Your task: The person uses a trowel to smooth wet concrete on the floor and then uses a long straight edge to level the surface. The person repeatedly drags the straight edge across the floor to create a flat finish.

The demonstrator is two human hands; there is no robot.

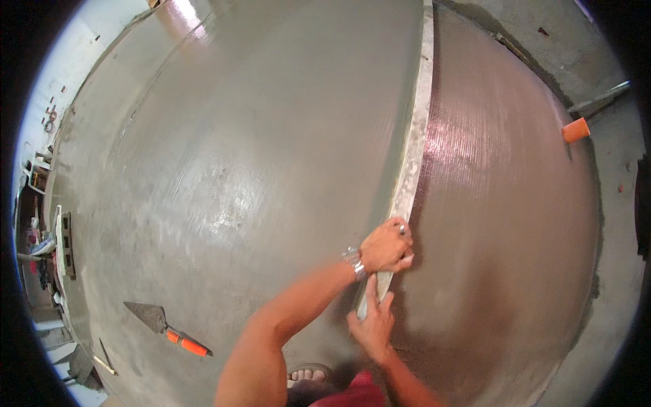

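A long, pale screed bar [418, 122] stretches away from me across wet, smooth grey mortar [271, 136], its faces speckled with mortar. My left hand [386, 245], with a ring and a metal wristwatch, is closed over the top of the bar. Just nearer to me, my right hand [374, 327] grips the bar's near end, one finger lying along it and the thumb at its right side. Part of the near end is hidden by my hands. Off to the left, a pointing trowel [150, 316] with an orange and black handle lies flat on the mortar.
An orange pipe stub [576, 129] sticks up at the right edge of the mortar, beside rough concrete [617, 190]. Along the left rim are a white wall [57, 88], a level-like bar [66, 244] and assorted clutter. My sandalled foot [308, 374] shows below.
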